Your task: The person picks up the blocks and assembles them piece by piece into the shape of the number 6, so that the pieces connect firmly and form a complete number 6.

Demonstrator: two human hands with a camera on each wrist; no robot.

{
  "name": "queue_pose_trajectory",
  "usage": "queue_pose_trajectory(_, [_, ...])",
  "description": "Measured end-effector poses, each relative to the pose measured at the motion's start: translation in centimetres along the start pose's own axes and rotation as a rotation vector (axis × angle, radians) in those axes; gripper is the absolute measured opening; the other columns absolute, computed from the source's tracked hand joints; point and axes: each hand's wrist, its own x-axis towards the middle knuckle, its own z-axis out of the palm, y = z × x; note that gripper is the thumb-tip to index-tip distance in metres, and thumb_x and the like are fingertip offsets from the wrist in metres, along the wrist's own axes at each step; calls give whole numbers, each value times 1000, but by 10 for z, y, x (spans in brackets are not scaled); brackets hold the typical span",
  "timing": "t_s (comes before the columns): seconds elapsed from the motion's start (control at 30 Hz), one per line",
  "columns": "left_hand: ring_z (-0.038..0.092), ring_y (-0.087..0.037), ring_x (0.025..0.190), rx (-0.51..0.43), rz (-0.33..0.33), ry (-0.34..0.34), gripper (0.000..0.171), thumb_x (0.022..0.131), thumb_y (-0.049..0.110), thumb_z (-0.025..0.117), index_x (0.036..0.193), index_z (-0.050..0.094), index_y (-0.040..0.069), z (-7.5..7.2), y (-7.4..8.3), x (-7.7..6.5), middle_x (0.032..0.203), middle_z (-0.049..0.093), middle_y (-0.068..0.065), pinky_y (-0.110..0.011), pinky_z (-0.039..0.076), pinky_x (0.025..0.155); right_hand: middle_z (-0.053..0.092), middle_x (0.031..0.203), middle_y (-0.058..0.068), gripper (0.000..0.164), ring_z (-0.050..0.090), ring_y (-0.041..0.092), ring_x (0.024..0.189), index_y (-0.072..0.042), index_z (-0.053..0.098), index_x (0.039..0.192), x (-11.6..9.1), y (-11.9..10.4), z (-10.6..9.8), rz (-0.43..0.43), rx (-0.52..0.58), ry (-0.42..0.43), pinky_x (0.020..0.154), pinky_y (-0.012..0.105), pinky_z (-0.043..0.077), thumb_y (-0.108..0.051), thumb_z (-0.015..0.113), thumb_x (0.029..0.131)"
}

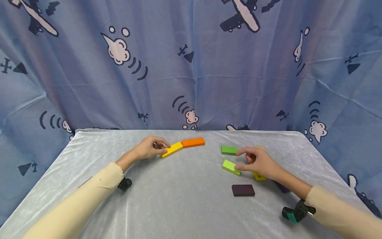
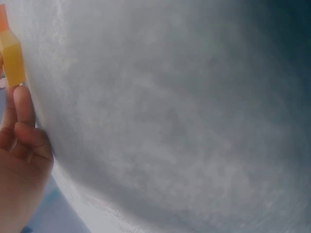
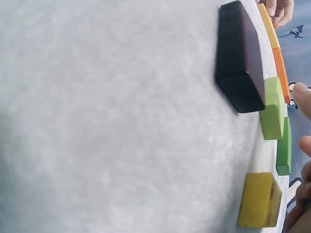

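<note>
My left hand (image 1: 148, 147) pinches the near-left end of a flat yellow block (image 1: 173, 149) between thumb and fingers. The block's far end meets an orange block (image 1: 193, 142), the two forming a bent line on the cloth. My right hand (image 1: 260, 162) hovers with thumb and index finger spread apart, holding nothing. Below its fingertips lie a green block (image 1: 229, 150) and a light green block (image 1: 229, 165), whose right end the thumb overlaps in the head view. Another yellow block (image 3: 257, 200) is partly hidden behind this hand in the head view.
A dark block (image 1: 243, 190) lies nearer me than the green ones. Under the right wrist a dark purple block (image 1: 281, 187) shows partly. Pale grey cloth (image 1: 179, 202) covers the table, and a blue printed curtain (image 1: 161, 83) hangs behind it.
</note>
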Motion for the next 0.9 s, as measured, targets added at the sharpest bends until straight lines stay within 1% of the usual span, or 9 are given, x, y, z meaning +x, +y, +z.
queue_pose_trajectory(0.2, [68, -20, 86, -4, 7, -3, 21, 94, 8, 74, 115, 76, 9, 0, 1, 1, 99, 71, -6, -35, 56, 75, 43, 71, 1, 45, 41, 13, 65, -3, 72, 110, -7, -1, 4, 23, -33, 35, 60, 27, 34, -22, 93, 74])
queue_pose_trajectory(0.37, [68, -20, 86, -14, 1, 0, 21, 94, 8, 75, 115, 76, 8, 0, 1, -1, 99, 71, -6, -34, 55, 73, 45, 73, 2, 45, 43, 14, 68, -4, 73, 108, -9, -4, 9, 12, -28, 52, 62, 27, 36, -23, 94, 73])
queue_pose_trajectory(0.63, [68, -21, 86, -20, 1, -2, 20, 94, 9, 75, 115, 76, 9, 1, 0, -1, 99, 71, -6, -35, 56, 74, 47, 73, 0, 37, 46, 15, 70, -8, 76, 101, -8, -3, 17, 3, -31, 32, 63, 27, 38, -22, 94, 73])
queue_pose_trajectory(0.8, [68, -20, 86, -16, 5, -2, 20, 94, 8, 75, 114, 76, 9, 1, 0, 0, 99, 71, -6, -35, 56, 75, 47, 72, -1, 31, 46, 14, 70, -11, 77, 97, -7, -1, 18, 10, -35, 22, 63, 27, 38, -21, 94, 72])
queue_pose_trajectory(0.9, [68, -21, 86, -16, 4, 1, 20, 94, 8, 75, 114, 76, 9, 1, 0, 0, 99, 71, -6, -35, 56, 75, 47, 72, -1, 29, 46, 14, 70, -11, 77, 96, -6, -1, 19, 6, -34, 15, 64, 27, 39, -21, 94, 74])
